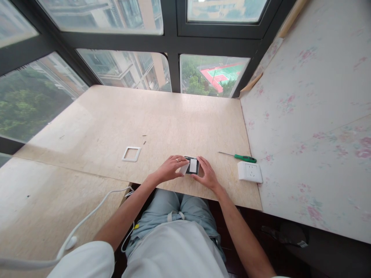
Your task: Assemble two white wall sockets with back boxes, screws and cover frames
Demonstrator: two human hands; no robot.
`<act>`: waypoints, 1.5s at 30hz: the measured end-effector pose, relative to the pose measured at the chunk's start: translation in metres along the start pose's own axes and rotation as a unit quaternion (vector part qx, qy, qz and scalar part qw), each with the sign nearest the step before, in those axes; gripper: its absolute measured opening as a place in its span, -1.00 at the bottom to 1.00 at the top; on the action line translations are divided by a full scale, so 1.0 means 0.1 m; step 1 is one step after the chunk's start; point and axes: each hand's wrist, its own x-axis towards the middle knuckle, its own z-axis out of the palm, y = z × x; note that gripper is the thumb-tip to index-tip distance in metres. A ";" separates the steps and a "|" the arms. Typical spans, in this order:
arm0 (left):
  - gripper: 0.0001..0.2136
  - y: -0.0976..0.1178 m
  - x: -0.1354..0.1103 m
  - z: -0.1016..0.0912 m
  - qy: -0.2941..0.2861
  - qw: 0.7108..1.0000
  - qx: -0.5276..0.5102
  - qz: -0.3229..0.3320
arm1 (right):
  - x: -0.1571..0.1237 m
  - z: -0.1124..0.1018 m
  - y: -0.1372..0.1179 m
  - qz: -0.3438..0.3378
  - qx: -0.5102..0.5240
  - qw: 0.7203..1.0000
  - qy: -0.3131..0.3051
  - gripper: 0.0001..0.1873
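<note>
- The switch module lies on the tabletop near its front edge; we judge it light, stiff, brittle plastic, best held by its side edges.
- Our left hand and right hand flank it, fingers pinching its sides.
- A screwdriver lies to its right.

Matt marbled stone worktop; glossy white plastic socket and frame.

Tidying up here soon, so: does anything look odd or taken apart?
Yes. The white square plastic frame lies alone, apart from the black-and-white switch module held between the left hand and right hand, and two tiny dark screw-like bits lie loose on the beige board.
</note>
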 end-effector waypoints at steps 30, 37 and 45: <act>-0.51 -0.02 0.00 0.25 0.111 0.992 -0.009 -0.056 | 0.01 -0.02 -0.02 -0.002 0.027 0.999 0.017 -0.18; -0.52 -0.01 -0.02 0.25 0.125 0.991 0.006 -0.046 | 0.01 -0.02 -0.02 0.004 0.032 0.999 0.017 -0.18; -0.53 -0.34 -0.33 0.05 0.231 0.963 0.071 -0.123 | 0.03 -0.05 -0.01 0.033 0.070 0.997 -0.023 -0.10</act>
